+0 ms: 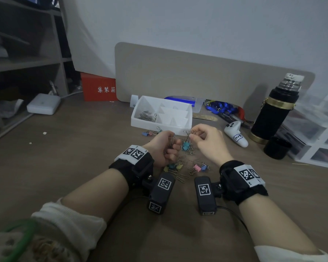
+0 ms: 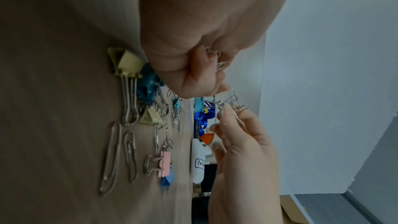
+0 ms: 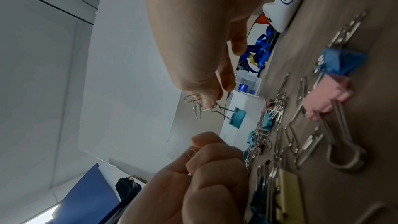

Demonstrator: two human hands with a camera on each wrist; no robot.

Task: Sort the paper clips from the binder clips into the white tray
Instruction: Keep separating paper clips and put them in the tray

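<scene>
My left hand (image 1: 169, 148) is curled into a fist and holds a bunch of silver paper clips (image 2: 217, 57) just above the table. Beside it, my right hand (image 1: 192, 136) pinches a tangle of paper clips (image 1: 189, 132) from which a teal binder clip (image 3: 237, 117) dangles. Both hands hover in front of the white tray (image 1: 180, 127), whose left compartment holds several paper clips (image 1: 147, 116). A mixed pile of paper clips and coloured binder clips (image 1: 180, 167) lies on the table under and behind the hands. A pink binder clip (image 2: 164, 163) sits in that pile.
A white controller (image 1: 236, 134), a black thermos (image 1: 273, 112) and a black cup (image 1: 276, 147) stand to the right. Blue lanyards (image 1: 221, 107) lie behind the tray. A few binder clips (image 1: 150, 132) lie at the tray's front left. A red box (image 1: 98, 87) stands at the back left.
</scene>
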